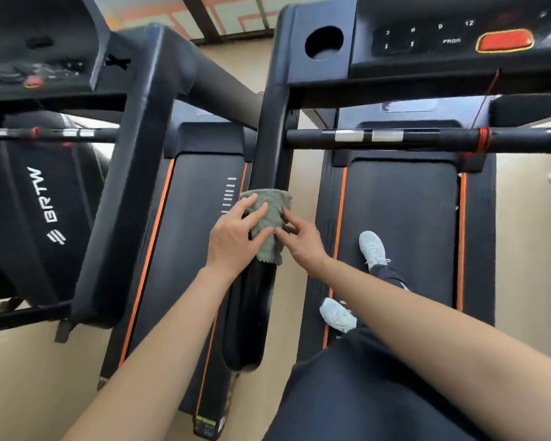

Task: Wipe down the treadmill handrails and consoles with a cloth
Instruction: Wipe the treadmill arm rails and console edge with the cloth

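A single wide-angle camera sits on the person's head, facing forward and steeply down. Both bare forearms enter from the bottom edge and meet near the centre of the frame, where the left hand [233, 240] and right hand [303, 243] lie close to the lens. A black treadmill console with an orange button [427, 36] fills the upper right, and a second black treadmill console [35, 58] the upper left. Far below, right of centre, white trainers [372, 246] stand on a black running belt [404, 202]. Straight edges bow outward toward the borders.
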The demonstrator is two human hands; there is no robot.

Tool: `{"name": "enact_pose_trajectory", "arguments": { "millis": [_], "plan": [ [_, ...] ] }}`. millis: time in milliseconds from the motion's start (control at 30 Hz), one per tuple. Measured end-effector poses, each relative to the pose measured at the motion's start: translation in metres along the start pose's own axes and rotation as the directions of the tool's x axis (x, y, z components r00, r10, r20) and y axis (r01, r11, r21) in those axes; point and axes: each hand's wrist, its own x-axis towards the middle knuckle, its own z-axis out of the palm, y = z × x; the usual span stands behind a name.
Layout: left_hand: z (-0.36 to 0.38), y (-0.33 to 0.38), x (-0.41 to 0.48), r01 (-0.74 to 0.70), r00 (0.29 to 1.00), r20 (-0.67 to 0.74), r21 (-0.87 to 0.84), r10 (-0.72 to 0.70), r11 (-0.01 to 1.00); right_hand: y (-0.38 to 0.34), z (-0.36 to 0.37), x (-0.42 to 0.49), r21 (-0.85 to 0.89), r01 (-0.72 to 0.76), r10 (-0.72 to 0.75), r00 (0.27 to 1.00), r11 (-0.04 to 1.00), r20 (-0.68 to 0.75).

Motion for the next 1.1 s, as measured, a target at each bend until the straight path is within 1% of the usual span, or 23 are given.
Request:
{"name": "enact_pose_trajectory", "arguments": {
  "millis": [200, 400, 567, 667, 767, 900, 1000, 1100],
  "plan": [
    [0.0, -0.001, -0.07, 0.074, 0.997, -0.008, -0.132, -0.075, 0.989, 0.025, 0.015, -0.047, -0.215, 0.017, -0.014, 1.0, 0.976, 0.016],
    [-0.004, 0.0, -0.14, 0.103, 0.993, -0.03, -0.208, -0.111, 0.973, 0.048, 0.031, -0.092, -0.297, 0.004, 0.014, 0.998, 0.955, 0.059],
    [0.0, 0.002, -0.19, 0.114, 0.987, -0.086, -0.206, -0.134, 0.972, 0.069, 0.045, -0.122, -0.354, -0.043, 0.084, 0.991, 0.934, 0.1],
    [0.004, 0.003, -0.214, 0.117, 0.982, -0.125, -0.189, -0.142, 0.975, 0.077, 0.053, -0.138, -0.303, -0.12, 0.165, 0.978, 0.945, 0.128],
    [0.009, 0.004, -0.237, 0.104, 0.974, -0.183, -0.154, -0.131, 0.983, 0.085, 0.059, -0.152, -0.288, -0.137, 0.197, 0.962, 0.948, 0.19],
    [0.01, 0.005, -0.261, 0.077, 0.966, -0.237, -0.116, -0.103, 0.99, 0.094, 0.062, -0.16, -0.198, -0.206, 0.25, 0.939, 0.958, 0.234],
    [0.008, 0.006, -0.265, 0.08, 0.966, -0.239, -0.086, -0.099, 0.993, 0.088, 0.064, -0.163, -0.161, -0.214, 0.248, 0.94, 0.964, 0.234],
    [0.009, 0.007, -0.26, 0.119, 0.964, -0.228, -0.088, -0.136, 0.989, 0.078, 0.062, -0.162, -0.141, -0.186, 0.214, 0.952, 0.972, 0.22]
  ]
}}
